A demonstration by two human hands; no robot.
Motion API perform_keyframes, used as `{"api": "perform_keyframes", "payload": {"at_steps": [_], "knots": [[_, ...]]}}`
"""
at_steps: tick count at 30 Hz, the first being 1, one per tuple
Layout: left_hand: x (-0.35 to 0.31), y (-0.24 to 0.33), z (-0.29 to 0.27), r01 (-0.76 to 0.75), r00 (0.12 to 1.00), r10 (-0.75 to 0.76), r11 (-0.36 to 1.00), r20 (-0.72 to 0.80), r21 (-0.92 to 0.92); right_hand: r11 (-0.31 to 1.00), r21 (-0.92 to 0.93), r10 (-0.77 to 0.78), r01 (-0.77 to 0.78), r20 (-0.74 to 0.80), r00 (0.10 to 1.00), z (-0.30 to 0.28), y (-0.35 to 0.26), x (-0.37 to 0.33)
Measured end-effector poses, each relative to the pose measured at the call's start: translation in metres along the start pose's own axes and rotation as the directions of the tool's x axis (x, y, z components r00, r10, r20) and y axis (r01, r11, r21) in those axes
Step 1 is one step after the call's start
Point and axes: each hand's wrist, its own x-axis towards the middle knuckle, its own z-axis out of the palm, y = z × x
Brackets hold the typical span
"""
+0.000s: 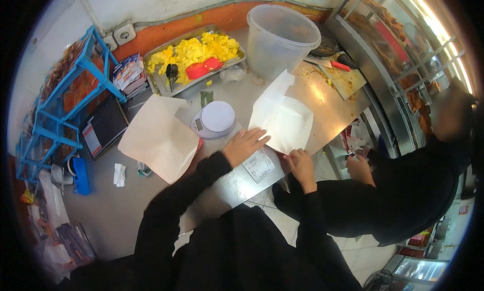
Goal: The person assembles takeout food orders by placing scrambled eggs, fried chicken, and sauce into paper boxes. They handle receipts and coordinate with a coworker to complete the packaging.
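The left hand [244, 147], palm down, has its fingers stretched open against the white box [290, 122]; the right hand [301, 166], fingers bent, is clamped on the box's near edge

Bright strip light [433, 23], bowed edges

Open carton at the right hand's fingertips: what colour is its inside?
The open carton is white inside; it shows best in the head view.

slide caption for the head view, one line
Left hand and right hand at an open white box, a kitchen scale to its left.
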Motion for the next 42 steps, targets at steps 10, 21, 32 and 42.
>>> {"api": "perform_keyframes", "payload": {"at_steps": [10,21,32,42], "knots": [[0.030,-0.020,0.044,-0.334,0.940,0.316,0.931,0.127,0.151,0.999,-0.006,0.041,-0.042,-0.055,0.998,-0.001,0.000,-0.006],[0.047,-0.002,0.049,-0.037,0.987,0.009,0.985,0.162,0.166,1.000,0.009,0.000,0.000,-0.003,1.000,0.005,0.000,-0.003],[0.054,0.007,0.067,-0.440,0.897,0.420,0.878,0.136,0.191,0.998,0.054,-0.017,0.017,-0.005,1.000,0.004,0.001,-0.001],[0.056,0.013,0.070,-0.284,0.957,0.265,0.940,0.122,0.187,0.999,0.048,0.009,-0.007,-0.027,1.000,0.005,0.004,0.002]]}}
